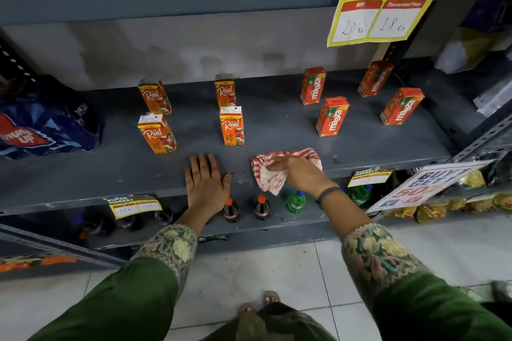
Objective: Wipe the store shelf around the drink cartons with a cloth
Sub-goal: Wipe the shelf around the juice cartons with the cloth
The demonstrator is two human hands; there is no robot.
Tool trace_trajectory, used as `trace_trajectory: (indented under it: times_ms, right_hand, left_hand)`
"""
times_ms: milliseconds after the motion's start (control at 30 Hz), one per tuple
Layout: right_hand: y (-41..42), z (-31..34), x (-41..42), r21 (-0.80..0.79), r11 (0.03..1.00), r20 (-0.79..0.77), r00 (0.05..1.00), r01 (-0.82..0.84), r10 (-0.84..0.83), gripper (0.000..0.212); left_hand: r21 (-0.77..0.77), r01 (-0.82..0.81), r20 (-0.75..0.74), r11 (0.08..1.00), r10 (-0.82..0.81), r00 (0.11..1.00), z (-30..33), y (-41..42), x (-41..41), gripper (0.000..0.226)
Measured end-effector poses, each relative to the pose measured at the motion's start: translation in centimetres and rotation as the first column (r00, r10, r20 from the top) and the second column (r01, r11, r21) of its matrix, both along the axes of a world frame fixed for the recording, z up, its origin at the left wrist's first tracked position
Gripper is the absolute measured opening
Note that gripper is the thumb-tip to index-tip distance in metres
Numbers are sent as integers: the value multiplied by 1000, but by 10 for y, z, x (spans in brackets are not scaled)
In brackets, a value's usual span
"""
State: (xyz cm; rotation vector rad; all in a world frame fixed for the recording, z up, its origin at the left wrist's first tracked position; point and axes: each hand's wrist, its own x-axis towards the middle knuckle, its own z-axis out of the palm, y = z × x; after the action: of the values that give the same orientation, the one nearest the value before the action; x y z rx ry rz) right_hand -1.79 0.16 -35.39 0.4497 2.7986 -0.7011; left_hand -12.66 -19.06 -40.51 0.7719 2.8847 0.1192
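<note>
A grey metal shelf [277, 130] holds several upright drink cartons: orange Real cartons [232, 126] on the left half and red Maaza cartons [332, 116] on the right half. A red and white checked cloth [302, 153] lies at the shelf's front edge, partly hanging over it. My right hand [297, 170] presses flat on the cloth, in front of the Maaza cartons. My left hand [206, 177] rests flat on the bare shelf front, fingers spread, just below the nearest Real carton, holding nothing.
A blue Thums Up pack [41, 127] sits at the shelf's left end. Price tags [134, 206] hang on the front lip, a large paper sign [382, 0] hangs above. Small soda bottles [261, 206] stand on the shelf below. A slanted steel upright [482, 141] bounds the right.
</note>
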Motion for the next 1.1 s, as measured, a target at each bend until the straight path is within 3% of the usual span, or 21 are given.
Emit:
trace_trajectory:
  times_ms: [133, 267, 367, 500, 667, 867, 1000, 1100]
  right_hand:
    - [4, 33, 18, -3, 1000, 41, 999, -17, 17, 55]
    - [25, 53, -3, -7, 971, -238, 942, 241, -236, 42]
    - [27, 48, -28, 105, 924, -253, 908, 368, -333, 45]
    - [-2, 23, -32, 282, 906, -10, 946, 314, -325, 39]
    - [-40, 5, -18, 313, 892, -94, 945, 327, -314, 37]
    - [-102, 5, -26, 291, 893, -73, 939, 343, -337, 39]
    - [-147, 3, -44, 296, 913, -58, 959, 281, -277, 44]
    - [-168, 4, -56, 199, 963, -73, 983, 181, -170, 54]
  left_hand:
    - [-9, 3, 18, 1000, -3, 1000, 3, 0, -2, 69]
    - [4, -11, -3, 1000, 11, 1000, 2, 1, 0, 69]
    - [22, -15, -36, 1000, 15, 999, 0, 0, 2, 68]
    - [73, 41, -83, 997, -35, 996, -1, -6, 3, 65]
    - [204, 125, -129, 971, -100, 987, -1, -39, 1, 56]
    - [171, 83, -196, 982, -48, 979, 4, -93, -32, 56]
    - [163, 60, -209, 985, -25, 978, 6, -120, -66, 57]
    - [161, 44, -179, 986, -14, 984, 4, -134, -86, 59]
